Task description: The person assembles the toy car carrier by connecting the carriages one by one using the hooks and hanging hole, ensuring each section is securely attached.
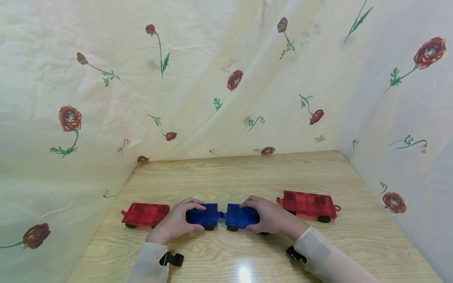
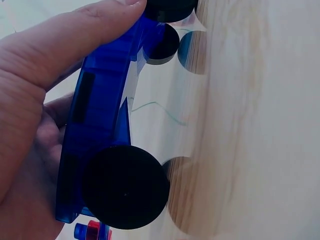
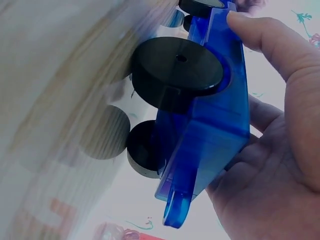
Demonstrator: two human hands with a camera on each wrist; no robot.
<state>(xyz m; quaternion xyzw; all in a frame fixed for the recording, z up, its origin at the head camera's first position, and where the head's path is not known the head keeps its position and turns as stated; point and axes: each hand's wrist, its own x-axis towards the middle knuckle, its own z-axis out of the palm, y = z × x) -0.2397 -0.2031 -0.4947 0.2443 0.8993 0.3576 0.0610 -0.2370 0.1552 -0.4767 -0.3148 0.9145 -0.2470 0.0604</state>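
Two see-through blue toy wagons with black wheels stand end to end on the wooden table. My left hand (image 1: 173,221) grips the left blue wagon (image 1: 211,214) from its outer end, thumb along the near side and fingers along the far side. With my right hand (image 1: 272,217) I hold the right blue wagon (image 1: 233,216) the same way. Between them, their small blue couplings (image 1: 221,215) meet. In the left wrist view a black wheel (image 2: 125,187) shows close over its reflection in the tabletop. A blue loop (image 3: 177,205) sticks out from the right wagon's outer end.
A red toy wagon (image 1: 145,214) stands just left of my left hand, partly behind it. Another red wagon (image 1: 308,204), with a hook and a loop at its ends, stands beyond my right hand. Flowered cloth (image 1: 198,78) encloses the wooden table (image 1: 240,173) at the back and sides.
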